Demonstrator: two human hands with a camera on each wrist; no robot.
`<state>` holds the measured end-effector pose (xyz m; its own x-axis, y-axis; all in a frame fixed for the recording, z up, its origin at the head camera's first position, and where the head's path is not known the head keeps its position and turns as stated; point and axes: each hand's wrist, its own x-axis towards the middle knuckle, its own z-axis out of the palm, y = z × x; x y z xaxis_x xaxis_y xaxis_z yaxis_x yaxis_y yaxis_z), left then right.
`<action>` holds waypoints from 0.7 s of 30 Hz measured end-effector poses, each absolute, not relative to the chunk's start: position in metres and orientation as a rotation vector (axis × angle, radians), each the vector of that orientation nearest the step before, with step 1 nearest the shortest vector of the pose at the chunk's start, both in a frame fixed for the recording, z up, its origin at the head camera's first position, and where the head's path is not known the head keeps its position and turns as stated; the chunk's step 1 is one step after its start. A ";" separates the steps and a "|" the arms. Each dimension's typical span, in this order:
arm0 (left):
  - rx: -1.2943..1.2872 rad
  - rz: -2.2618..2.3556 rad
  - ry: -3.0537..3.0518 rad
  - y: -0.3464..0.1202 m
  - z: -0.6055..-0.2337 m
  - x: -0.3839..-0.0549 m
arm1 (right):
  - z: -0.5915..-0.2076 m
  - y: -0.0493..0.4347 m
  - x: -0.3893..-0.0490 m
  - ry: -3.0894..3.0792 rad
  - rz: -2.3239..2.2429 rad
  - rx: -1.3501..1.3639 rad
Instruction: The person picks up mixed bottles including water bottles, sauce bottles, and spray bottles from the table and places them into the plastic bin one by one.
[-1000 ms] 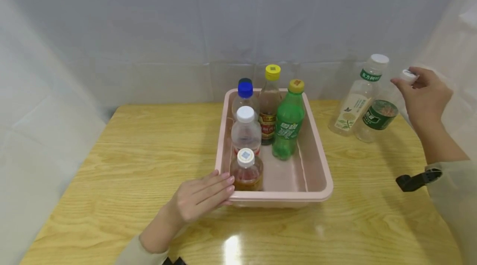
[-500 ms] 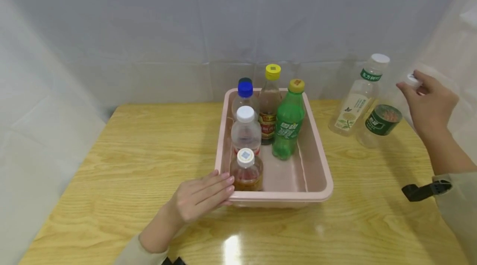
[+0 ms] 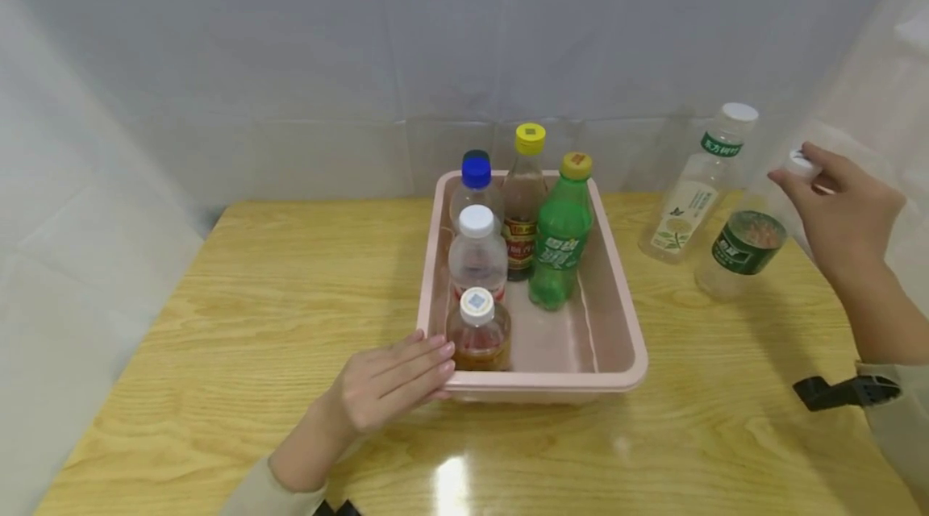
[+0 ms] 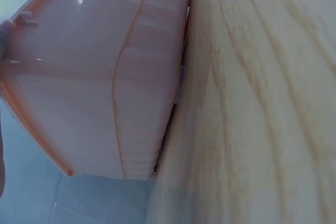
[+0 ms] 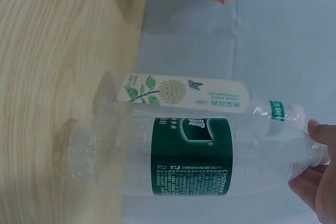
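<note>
My left hand rests with straight fingers on the near-left corner of a pink plastic basin. In the left wrist view only a small part of that hand shows, at the edge by the basin's outer wall. On the right, my right hand pinches the white cap of a clear plastic water bottle with a green label. The bottle is upright; whether its base touches the table I cannot tell. Just behind it stands a clear drink bottle with a flower label and white cap.
Several bottles stand in the basin's left and back: a white-capped bottle of brown drink, a clear white-capped bottle, a blue-capped bottle, a yellow-capped dark bottle and a green soda bottle. White sheeting hangs behind the wooden table.
My right hand and the green-labelled water bottle have moved slightly right and towards me, away from the flower-label bottle. The left hand stays on the basin's corner.
</note>
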<state>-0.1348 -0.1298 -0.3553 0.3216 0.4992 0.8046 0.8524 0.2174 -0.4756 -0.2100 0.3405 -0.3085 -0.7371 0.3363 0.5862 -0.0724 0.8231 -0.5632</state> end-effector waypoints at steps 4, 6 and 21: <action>-1.434 -0.387 -1.330 -0.130 -0.356 -0.135 | -0.304 0.334 -0.202 -2.276 0.739 -0.149; -1.434 -0.390 -1.332 -0.130 -0.357 -0.135 | -0.301 0.331 -0.199 -2.247 0.733 -0.100; -1.435 -0.396 -1.337 -0.130 -0.357 -0.134 | -0.284 0.309 -0.181 -2.060 0.730 0.147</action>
<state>-0.1341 -0.1300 -0.3566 0.3119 0.4988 0.8087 0.8590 0.2158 -0.4643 -0.1810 0.3085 -0.2839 -0.5737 0.1719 0.8009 -0.3709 0.8173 -0.4411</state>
